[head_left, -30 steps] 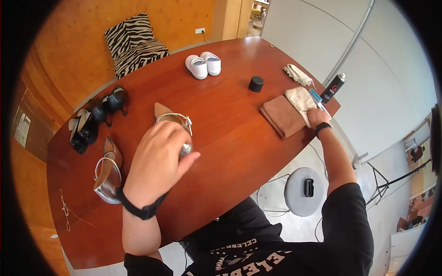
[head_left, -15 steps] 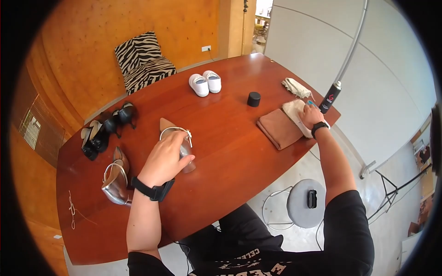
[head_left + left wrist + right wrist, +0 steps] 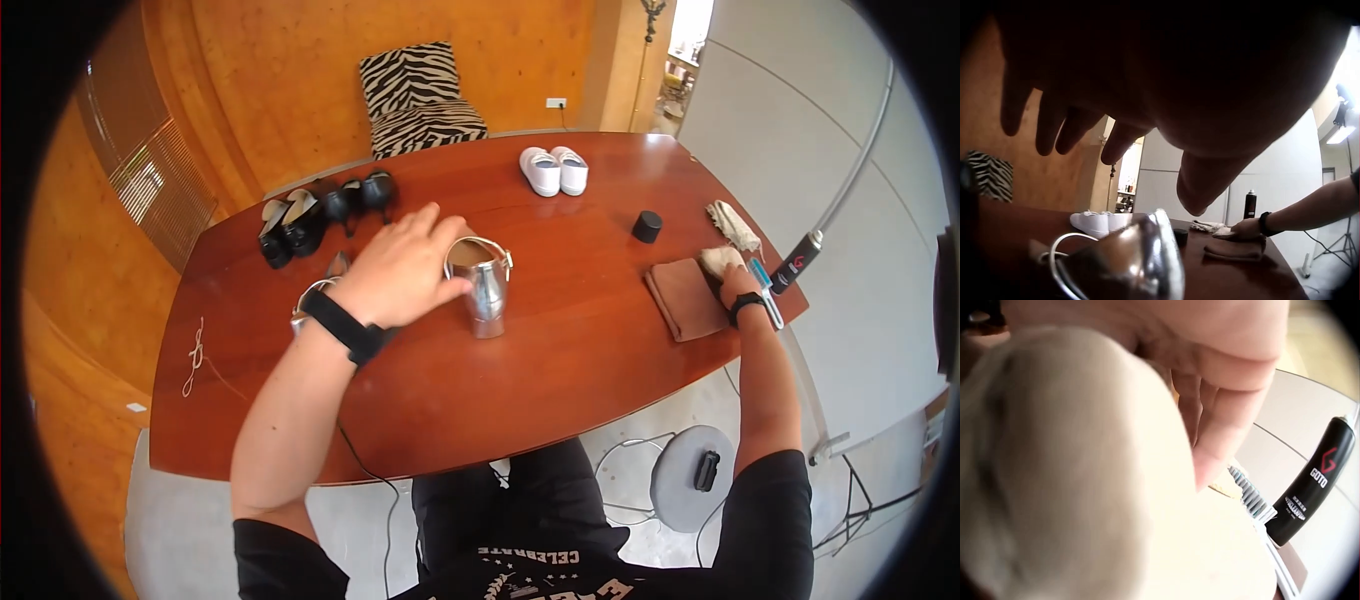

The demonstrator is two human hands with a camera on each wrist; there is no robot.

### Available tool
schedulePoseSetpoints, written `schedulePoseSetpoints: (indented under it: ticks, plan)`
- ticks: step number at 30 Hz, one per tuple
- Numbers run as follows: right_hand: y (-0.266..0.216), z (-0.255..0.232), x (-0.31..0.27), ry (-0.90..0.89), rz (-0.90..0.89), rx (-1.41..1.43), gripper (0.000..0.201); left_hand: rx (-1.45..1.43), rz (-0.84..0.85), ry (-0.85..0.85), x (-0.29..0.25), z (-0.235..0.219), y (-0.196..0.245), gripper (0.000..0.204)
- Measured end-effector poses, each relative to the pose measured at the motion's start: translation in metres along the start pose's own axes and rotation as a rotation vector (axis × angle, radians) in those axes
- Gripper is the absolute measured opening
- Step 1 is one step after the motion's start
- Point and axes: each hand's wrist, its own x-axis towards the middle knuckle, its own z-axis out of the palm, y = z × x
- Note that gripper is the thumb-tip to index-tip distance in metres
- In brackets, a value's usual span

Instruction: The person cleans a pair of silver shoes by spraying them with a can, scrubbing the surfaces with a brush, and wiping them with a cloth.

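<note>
My left hand (image 3: 395, 270) is spread over the table just left of a silver ankle-strap shoe (image 3: 487, 297), its fingers extended and nothing in them. That shoe stands with its heel toward me; in the left wrist view its shiny back lies below my palm. Another silver shoe (image 3: 337, 265) is mostly hidden behind my left wrist. At the table's right side, my right hand (image 3: 737, 283) grips a cream cloth (image 3: 716, 260), which fills much of the right wrist view. A folded brown cloth (image 3: 686, 302) lies beside it, and a blue-bristled brush (image 3: 766, 285) rests just right of the hand.
A black spray can (image 3: 797, 264) stands at the right edge, near a crumpled cream cloth (image 3: 733, 225) and a black cap (image 3: 647, 227). White shoes (image 3: 556, 172) stand at the back, black heeled shoes (image 3: 340, 205) at the back left. A thin cord (image 3: 196, 358) lies front left.
My left hand has come off the silver shoe and opened out to its left. My right hand has shifted from beside the brush onto the cream cloth. The head view has turned.
</note>
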Motion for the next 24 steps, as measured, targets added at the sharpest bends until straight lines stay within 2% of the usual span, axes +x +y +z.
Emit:
schedulePoseSetpoints:
  ticks: [3,5,6,7,10,13,15,17,19,21,23,24]
  plan:
    - [0.000,-0.012,-0.004,0.118,0.128,0.084,0.027,0.141,-0.047,0.007,-0.015,-0.022,-0.031,0.068]
    - [0.000,-0.035,-0.010,0.216,0.168,0.093,0.025,0.172,-0.114,-0.061,-0.024,-0.041,-0.048,0.065]
    - [-0.001,-0.043,-0.007,0.269,0.135,0.105,0.023,0.218,-0.085,-0.040,-0.026,-0.037,-0.055,0.061]
    - [0.000,-0.052,-0.006,0.322,0.102,0.117,0.021,0.364,-0.150,-0.088,-0.031,-0.049,-0.078,0.056]
    - [-0.051,-0.116,-0.040,0.604,-0.199,0.213,0.029,0.518,-0.210,-0.082,-0.037,-0.062,-0.111,0.047]
    - [-0.126,-0.165,-0.063,0.718,-0.484,0.330,0.040,0.622,-0.309,-0.150,-0.032,-0.071,-0.127,0.036]
    - [-0.191,-0.194,-0.090,0.707,-0.617,0.403,0.040,0.607,-0.377,-0.195,-0.027,-0.076,-0.120,0.035]
    - [-0.252,-0.199,-0.100,0.812,-0.805,0.449,0.033,0.690,-0.377,-0.186,-0.022,-0.079,-0.114,0.030]
    - [-0.310,-0.214,-0.128,0.688,-0.923,0.488,0.026,0.745,-0.417,-0.166,-0.014,-0.084,-0.108,0.024]
    - [-0.359,-0.218,-0.147,0.793,-1.089,0.459,0.020,0.746,-0.317,-0.079,-0.010,-0.085,-0.104,0.024]
    - [-0.398,-0.215,-0.166,0.798,-1.162,0.470,0.017,0.719,-0.277,-0.121,-0.003,-0.083,-0.078,0.022]
    - [-0.418,-0.205,-0.170,0.815,-1.163,0.387,0.019,0.708,-0.191,-0.066,-0.004,-0.076,-0.070,0.021]
